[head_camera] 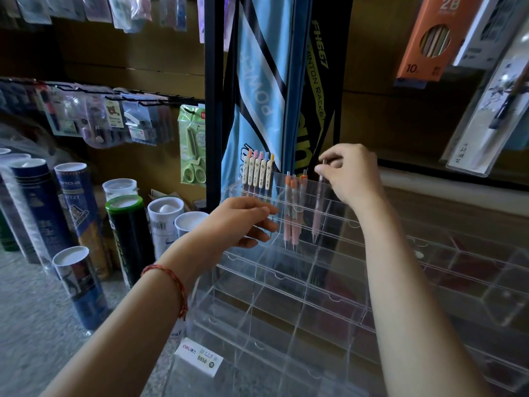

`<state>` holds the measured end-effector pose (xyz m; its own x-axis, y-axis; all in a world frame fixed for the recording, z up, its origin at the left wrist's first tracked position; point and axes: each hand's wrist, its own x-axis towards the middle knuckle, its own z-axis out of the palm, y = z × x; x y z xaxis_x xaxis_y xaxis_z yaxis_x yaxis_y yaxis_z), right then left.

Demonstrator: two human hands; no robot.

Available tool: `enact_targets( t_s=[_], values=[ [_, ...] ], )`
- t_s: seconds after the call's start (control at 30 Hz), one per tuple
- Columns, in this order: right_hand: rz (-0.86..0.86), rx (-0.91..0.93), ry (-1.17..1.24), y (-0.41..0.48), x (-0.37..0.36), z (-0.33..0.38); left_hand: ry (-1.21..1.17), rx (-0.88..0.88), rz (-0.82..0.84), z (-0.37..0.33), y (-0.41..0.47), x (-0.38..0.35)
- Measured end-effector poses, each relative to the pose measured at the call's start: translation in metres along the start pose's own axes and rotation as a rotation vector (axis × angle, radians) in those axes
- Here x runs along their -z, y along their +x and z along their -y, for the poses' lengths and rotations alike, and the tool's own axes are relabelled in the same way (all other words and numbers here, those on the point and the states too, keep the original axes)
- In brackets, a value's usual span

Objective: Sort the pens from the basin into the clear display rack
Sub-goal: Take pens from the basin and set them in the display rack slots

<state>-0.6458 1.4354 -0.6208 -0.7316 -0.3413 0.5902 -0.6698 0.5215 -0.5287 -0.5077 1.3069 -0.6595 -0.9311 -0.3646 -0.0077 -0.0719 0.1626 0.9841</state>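
A clear display rack [320, 285] with many compartments stands in front of me. My right hand [352, 174] pinches the top of a pink pen [318, 213] that stands in a top-row slot. Just left of it, three pink pens with orange clickers [294, 213] sit in the neighbouring slot. Several white pens with coloured caps [259, 171] fill the top-left slot. My left hand [243, 222] rests on the rack's upper left edge, fingers curled over it. No basin is in view.
Tall shuttlecock tubes [86, 224] stand on the floor at the left. Blue racket bags [266, 90] hang behind the rack. Packaged stationery hangs on hooks [114, 116] at upper left, and pencil boxes [429, 38] at upper right. A price label [199, 358] is at the rack's base.
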Motion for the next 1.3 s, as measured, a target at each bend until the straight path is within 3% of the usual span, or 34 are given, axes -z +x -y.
enact_targets(
  t_s=[0.13,0.23,0.3,0.37,0.43,0.5,0.63,0.73,0.83,0.93,1.1,1.3],
  values=[
    [0.068,-0.012,-0.106,-0.003,-0.001,0.002,0.058,0.136,0.093,0.011,-0.001,0.016],
    [-0.134,0.063,-0.036,-0.007,0.000,0.012,0.235,0.268,0.154,0.022,-0.005,0.036],
    [-0.303,0.166,0.138,-0.017,-0.005,0.034,0.424,0.364,0.227,0.030,-0.014,0.050],
    [-0.327,0.295,0.467,-0.042,-0.022,0.066,0.576,0.489,0.305,0.043,-0.030,0.064],
    [-0.125,0.353,0.760,-0.085,-0.054,0.096,0.625,0.591,0.310,0.062,-0.051,0.081],
    [0.242,0.286,0.867,-0.141,-0.093,0.116,0.645,0.644,0.276,0.090,-0.078,0.099],
    [0.978,-0.113,0.702,-0.256,-0.182,0.110,0.653,0.770,0.111,0.191,-0.154,0.132],
    [1.285,-0.249,0.497,-0.317,-0.229,0.081,0.777,0.764,-0.056,0.267,-0.209,0.140],
    [1.391,-0.362,0.371,-0.355,-0.250,0.056,0.841,0.723,-0.269,0.327,-0.247,0.139],
    [1.451,-0.429,0.306,-0.371,-0.263,0.047,0.881,0.726,-0.349,0.369,-0.265,0.135],
    [1.485,-0.308,0.260,-0.376,-0.288,0.060,0.676,0.617,-0.547,0.373,-0.267,0.120],
    [1.411,-0.202,0.171,-0.383,-0.325,0.086,0.605,0.575,-0.567,0.388,-0.277,0.126]
  ],
)
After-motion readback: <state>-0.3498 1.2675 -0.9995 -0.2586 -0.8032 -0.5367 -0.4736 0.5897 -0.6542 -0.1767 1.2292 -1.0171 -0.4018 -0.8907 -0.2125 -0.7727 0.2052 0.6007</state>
